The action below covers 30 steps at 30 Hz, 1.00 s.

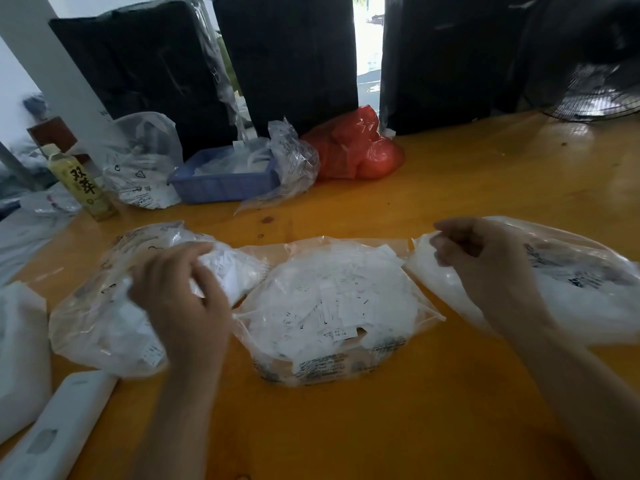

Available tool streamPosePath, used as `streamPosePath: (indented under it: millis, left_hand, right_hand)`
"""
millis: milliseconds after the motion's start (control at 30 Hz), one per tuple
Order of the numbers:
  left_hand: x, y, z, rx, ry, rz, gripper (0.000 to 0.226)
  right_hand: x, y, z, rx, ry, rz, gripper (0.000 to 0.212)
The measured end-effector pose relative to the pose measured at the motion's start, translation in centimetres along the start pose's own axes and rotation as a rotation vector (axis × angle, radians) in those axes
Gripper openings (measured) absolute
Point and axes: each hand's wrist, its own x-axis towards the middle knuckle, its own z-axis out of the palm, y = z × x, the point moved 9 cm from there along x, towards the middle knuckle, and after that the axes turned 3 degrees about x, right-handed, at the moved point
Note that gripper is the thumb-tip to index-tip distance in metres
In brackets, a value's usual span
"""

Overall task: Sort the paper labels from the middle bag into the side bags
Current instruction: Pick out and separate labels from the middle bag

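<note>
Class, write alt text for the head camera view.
Two hands reach to clear side bags flanking a middle bag of paper labels on an orange table. A blue tray and red bag sit behind.
</note>
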Motion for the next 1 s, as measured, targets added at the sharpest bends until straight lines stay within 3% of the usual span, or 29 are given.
streamPosePath:
  millis: [67,133,200,300,400,533,633,800,900,1000]
  left_hand:
    - [-1.7,3.6,1.8,-0.254,-0.132,0.052,0.024]
    - [-4.2,6.3,4.9,-0.515,-0.456,-0.093,0.027]
    - [-7.7,8.0,8.1,-0.675,-0.815,-0.291,0.039]
    - [-10.9,8.5,10.4,-0.781,-1.050,-0.454,0.058]
    - [-11.5,7.9,10.7,-0.793,-1.048,-0.493,0.050]
    - [-11.5,7.4,10.4,-0.889,-1.036,-0.567,0.029]
    - [-11.5,6.7,10.5,-0.920,-0.993,-0.681,0.027]
    - [-11.2,5.3,10.4,-0.999,-0.805,-0.878,0.025]
    - [-11.0,5.5,10.3,-1.032,-0.794,-0.889,0.028]
    - [-10.9,6.2,10.3,-1.140,-0.819,-0.889,0.026]
  right_hand:
    - [-0.9,-0.3,1.7,0.187,-0.085,0.040,0.020]
    - [-2.1,-0.9,4.1,0.255,-0.204,0.029,0.025]
    - [-3.4,-1.6,6.5,0.185,-0.332,-0.031,0.033]
    - [-5.4,-3.0,9.0,-0.023,-0.439,-0.265,0.047]
    - [-6.4,-3.2,10.6,-0.172,-0.484,-0.396,0.061]
    - [-6.4,-3.1,10.7,-0.175,-0.463,-0.404,0.053]
    - [-6.2,-2.3,10.7,-0.146,-0.456,-0.308,0.052]
    - [-5.0,-0.4,9.5,0.033,-0.452,-0.017,0.012]
    - [-5.1,-0.4,9.7,0.048,-0.482,0.024,0.026]
    - [-5.4,-0.6,9.7,0.052,-0.438,0.021,0.024]
